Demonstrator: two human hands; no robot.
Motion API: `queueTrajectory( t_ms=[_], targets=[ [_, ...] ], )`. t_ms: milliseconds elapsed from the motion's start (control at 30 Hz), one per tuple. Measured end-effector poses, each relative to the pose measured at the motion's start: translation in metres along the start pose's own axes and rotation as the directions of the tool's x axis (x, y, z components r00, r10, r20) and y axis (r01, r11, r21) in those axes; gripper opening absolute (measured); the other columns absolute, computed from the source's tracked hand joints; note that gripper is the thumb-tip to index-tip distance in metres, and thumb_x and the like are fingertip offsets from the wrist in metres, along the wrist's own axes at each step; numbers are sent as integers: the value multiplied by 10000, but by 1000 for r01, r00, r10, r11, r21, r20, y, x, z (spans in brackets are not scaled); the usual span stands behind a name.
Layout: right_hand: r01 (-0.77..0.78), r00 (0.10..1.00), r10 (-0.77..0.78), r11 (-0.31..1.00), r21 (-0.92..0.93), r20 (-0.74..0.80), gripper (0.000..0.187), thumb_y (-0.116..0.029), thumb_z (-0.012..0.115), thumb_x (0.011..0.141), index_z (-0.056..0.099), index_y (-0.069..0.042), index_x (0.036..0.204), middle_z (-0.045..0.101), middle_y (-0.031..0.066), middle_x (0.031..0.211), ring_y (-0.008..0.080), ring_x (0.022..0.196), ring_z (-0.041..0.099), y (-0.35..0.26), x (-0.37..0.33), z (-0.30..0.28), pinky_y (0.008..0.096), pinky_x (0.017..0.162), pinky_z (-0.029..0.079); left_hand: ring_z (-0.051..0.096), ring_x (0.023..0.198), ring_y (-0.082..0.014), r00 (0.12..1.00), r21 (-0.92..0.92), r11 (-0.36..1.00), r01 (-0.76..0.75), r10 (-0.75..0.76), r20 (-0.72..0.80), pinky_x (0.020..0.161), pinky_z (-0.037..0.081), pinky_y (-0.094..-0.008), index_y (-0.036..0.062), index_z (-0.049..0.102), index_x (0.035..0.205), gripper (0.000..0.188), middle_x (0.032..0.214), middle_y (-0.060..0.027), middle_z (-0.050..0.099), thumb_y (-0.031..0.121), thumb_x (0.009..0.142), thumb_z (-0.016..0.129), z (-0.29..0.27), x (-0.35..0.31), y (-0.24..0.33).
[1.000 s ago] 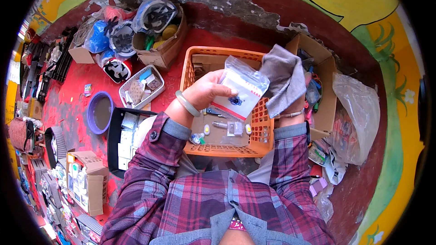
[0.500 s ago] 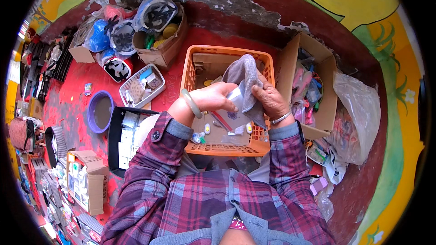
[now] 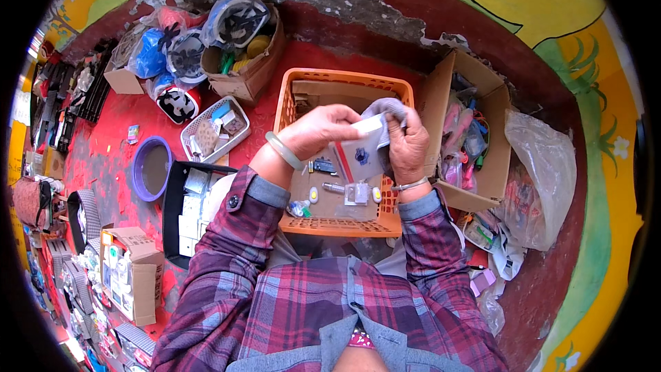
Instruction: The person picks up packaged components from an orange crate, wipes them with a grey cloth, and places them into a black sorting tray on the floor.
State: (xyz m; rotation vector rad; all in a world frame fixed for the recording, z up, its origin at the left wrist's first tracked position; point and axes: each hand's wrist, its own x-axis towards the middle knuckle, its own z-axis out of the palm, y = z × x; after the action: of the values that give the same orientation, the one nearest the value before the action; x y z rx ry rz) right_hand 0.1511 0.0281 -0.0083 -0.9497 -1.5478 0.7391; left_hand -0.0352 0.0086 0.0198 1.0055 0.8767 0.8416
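Over the orange plastic basket (image 3: 406,86), my left hand (image 3: 320,131) pinches a small flat white piece (image 3: 369,125), perhaps a card or a thin box. A grey cloth (image 3: 385,106) is bunched in my closed right hand (image 3: 409,148). Between the hands hangs a clear zip bag (image 3: 359,157) with a red strip and a small dark blue thing in it; which fingers hold it is hard to make out. Down in the basket lie two small white-and-yellow devices (image 3: 314,195), a clear little case (image 3: 357,193) and a crumpled plastic packet (image 3: 299,209).
To the right stands an open cardboard box (image 3: 482,189) of colourful goods, beside a clear plastic bag (image 3: 544,158). At left are a white basket (image 3: 241,139), a purple basin (image 3: 148,193) and a black box (image 3: 172,234). A packed carton (image 3: 251,83) sits by the wall.
The cloth is now bunched up in my right hand instead of hanging spread. My left hand has risen slightly with the white piece, and the zip bag shows more fully between the hands.
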Motion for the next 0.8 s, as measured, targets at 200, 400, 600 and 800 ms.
queueTrajectory(
  t_ms=[200,400,600,800],
  targets=[
    [-145,968,149,989,36,-200,184,-183,539,940,574,-16,1009,636,52,863,127,802,581,18,11,-14,285,726,481,591,996,-167,999,-372,928,-33,17,-48,836,496,-313,34,508,1195,472,1090,-62,596,265,827,693,10,1,-6],
    [-164,956,130,980,-111,-263,202,-197,520,948,571,-11,1010,633,71,855,150,800,590,20,13,-15,301,720,483,591,1024,-186,999,-343,939,-31,17,-45,899,470,-335,3,481,1241,511,1140,-83,597,157,806,700,41,5,-22],
    [-171,955,144,982,-86,-259,212,-204,519,950,570,-7,1011,628,73,848,144,795,583,12,14,-13,299,714,482,601,992,-182,990,-418,903,-98,46,-133,885,474,-326,-22,531,1184,434,1103,-92,612,122,807,690,43,10,-34],
    [-200,932,237,967,156,-275,215,-208,533,945,570,-3,1001,619,42,857,112,786,556,24,16,-16,276,710,472,617,972,-191,991,-415,902,-117,77,-113,894,476,-323,-32,529,1184,426,1091,-98,622,91,805,680,46,9,-31]
  ],
)
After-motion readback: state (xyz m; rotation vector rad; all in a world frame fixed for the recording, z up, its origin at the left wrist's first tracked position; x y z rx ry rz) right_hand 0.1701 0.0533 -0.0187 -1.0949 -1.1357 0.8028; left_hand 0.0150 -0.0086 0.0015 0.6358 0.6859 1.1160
